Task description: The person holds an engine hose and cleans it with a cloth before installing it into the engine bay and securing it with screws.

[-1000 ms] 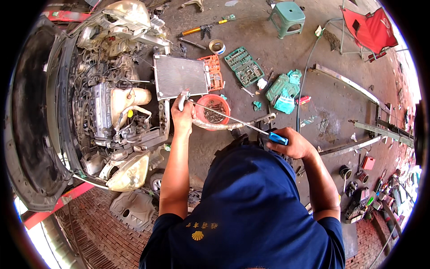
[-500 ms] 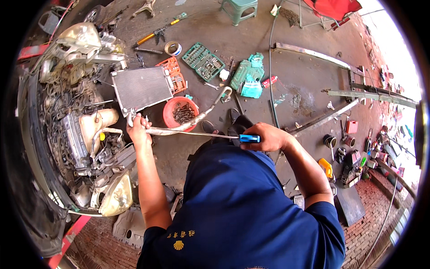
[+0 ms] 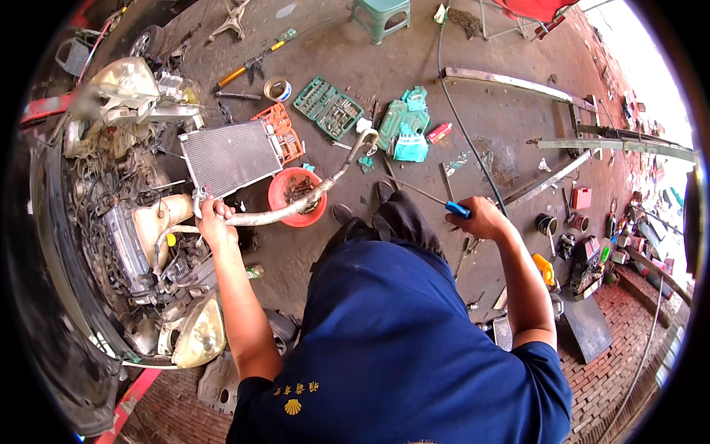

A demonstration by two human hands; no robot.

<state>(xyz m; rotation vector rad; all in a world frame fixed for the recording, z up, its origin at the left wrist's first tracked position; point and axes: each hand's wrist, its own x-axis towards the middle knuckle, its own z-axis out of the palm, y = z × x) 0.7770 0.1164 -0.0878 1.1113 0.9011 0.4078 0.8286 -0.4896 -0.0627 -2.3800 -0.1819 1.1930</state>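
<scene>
My left hand is closed around one end of a bent, dull metal pipe. The pipe runs to the right over a red bucket and curves upward to a hooked far end. Small metal parts, probably bolts, lie in the bucket. Out to the right, my right hand grips the blue handle of a long, thin screwdriver. Its shaft points left and away from me, apart from the pipe. My left fingers cover part of the pipe's near end.
A stripped car front fills the left side. A finned radiator lies beside it. Farther off are an orange tool case, green socket case and green stool. A metal frame and black hose lie right.
My right hand has moved right with the screwdriver, whose shaft has swung away from the pipe's near end. My left hand and the pipe have shifted slightly left.
</scene>
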